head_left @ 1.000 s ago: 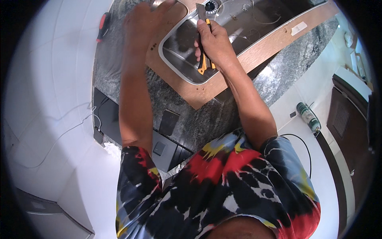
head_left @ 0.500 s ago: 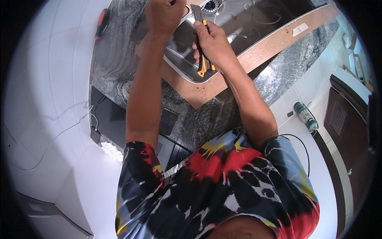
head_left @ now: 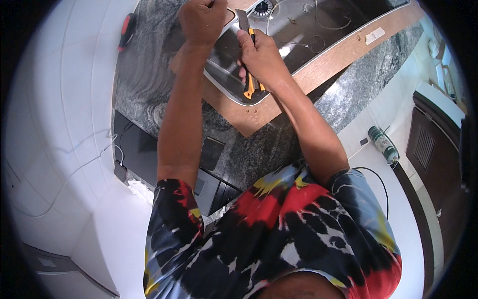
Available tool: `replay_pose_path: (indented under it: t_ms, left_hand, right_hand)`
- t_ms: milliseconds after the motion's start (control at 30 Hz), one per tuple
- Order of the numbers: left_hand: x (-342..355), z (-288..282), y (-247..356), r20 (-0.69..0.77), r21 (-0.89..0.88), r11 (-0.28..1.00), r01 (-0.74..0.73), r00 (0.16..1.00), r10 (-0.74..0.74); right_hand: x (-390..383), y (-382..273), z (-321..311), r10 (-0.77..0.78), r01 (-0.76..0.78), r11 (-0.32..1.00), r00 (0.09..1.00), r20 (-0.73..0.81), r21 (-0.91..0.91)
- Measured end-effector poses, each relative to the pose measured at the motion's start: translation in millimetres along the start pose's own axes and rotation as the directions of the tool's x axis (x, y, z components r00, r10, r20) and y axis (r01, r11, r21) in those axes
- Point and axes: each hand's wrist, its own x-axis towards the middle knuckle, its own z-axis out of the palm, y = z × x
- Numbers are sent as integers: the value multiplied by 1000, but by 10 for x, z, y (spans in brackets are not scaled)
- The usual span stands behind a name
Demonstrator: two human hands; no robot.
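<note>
My right hand (head_left: 261,62) is closed around a yellow-and-black utility knife (head_left: 249,89), its metal blade pointing away from me over the sink basin. My left hand (head_left: 201,22) is curled into a grip at the top of the view, beside the blade and over the basin's left rim; whatever its fingers hold is hidden. Around the stainless steel sink (head_left: 318,40) runs a light wooden board (head_left: 249,122), laid on a mottled grey stone countertop (head_left: 139,74). The basin holds a round drain fitting (head_left: 263,8) and loose clear strands (head_left: 328,25).
A red-and-black handled tool (head_left: 127,31) lies at the counter's left edge. A dark flat device (head_left: 134,147) with cables and a black rectangle (head_left: 214,152) lie near me. To the right are a green cylinder (head_left: 383,144) and a dark louvred door panel (head_left: 428,154).
My left hand and forearm have swung right, closer to my right hand, and the fingers have curled. My right hand, still gripping the knife, has shifted slightly down and left.
</note>
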Motion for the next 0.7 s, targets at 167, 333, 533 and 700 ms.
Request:
replay_pose_path:
  t_ms: [167, 333, 533, 700]
  left_hand:
    - [18, -9, 11, 17, -9, 998, 62, 998, -62]
    - [31, -15, 37, 49, -49, 997, 67, 997, -65]
    - [24, 14, -67, 0, 43, 998, 51, 999, -51]
    - [26, 28, -115, -25, 47, 999, -19, 999, 20]
  right_hand:
    - [68, 28, 9, -52, 52, 998, 999, -3, -35]
    - [130, 4, 37, -23, 23, 999, 1000, 4, 27]
    - [171, 26, 85, -63, 62, 997, 998, -11, -38]
    - [-15, -39, 26, -20, 16, 999, 995, -95, -42]
